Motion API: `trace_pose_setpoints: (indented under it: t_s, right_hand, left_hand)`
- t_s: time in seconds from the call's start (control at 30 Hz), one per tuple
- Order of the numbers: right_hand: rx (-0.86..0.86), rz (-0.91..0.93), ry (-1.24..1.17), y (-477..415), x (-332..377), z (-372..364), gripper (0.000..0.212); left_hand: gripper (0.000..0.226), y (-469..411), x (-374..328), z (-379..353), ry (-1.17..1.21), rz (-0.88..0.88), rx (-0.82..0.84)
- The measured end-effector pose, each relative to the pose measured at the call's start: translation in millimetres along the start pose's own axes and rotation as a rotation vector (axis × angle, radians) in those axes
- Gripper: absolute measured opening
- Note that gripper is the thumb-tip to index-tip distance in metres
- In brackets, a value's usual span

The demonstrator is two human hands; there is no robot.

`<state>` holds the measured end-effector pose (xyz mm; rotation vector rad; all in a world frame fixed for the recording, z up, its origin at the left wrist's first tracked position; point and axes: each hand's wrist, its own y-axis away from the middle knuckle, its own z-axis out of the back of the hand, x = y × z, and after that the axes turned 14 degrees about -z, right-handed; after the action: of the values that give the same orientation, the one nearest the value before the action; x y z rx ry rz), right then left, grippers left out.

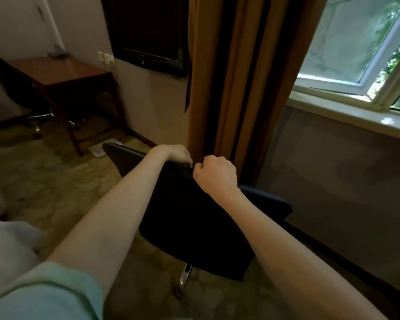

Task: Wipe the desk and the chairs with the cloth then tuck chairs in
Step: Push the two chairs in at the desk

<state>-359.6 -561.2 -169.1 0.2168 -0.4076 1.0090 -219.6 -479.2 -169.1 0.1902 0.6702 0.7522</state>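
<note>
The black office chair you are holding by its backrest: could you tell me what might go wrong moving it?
The left hand and right hand grip only the top edge of the black wheeled office chair, so it might tip or swivel. Its back looks close to the brown curtain, which could snag.

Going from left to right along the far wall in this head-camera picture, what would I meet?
wooden desk → wall switches → dark screen on the wall → brown curtain → window
</note>
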Motion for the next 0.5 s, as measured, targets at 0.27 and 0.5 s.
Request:
trace_pose_setpoints:
  t_s: [0.27, 0.5]
  right_hand:
    - [0.096, 0.233, 0.012, -2.8, -71.3, 30.6, 0.033]
    - [0.159, 0.433, 0.058, -40.7, -152.0, 66.1, 0.026]
  left_hand:
    - [0.020, 1.1, -45.6, -33.9, 0.158, 0.221, -0.191]
    - [0.021, -9.7, -124.8, -71.6, 0.249, 0.160, -0.436]
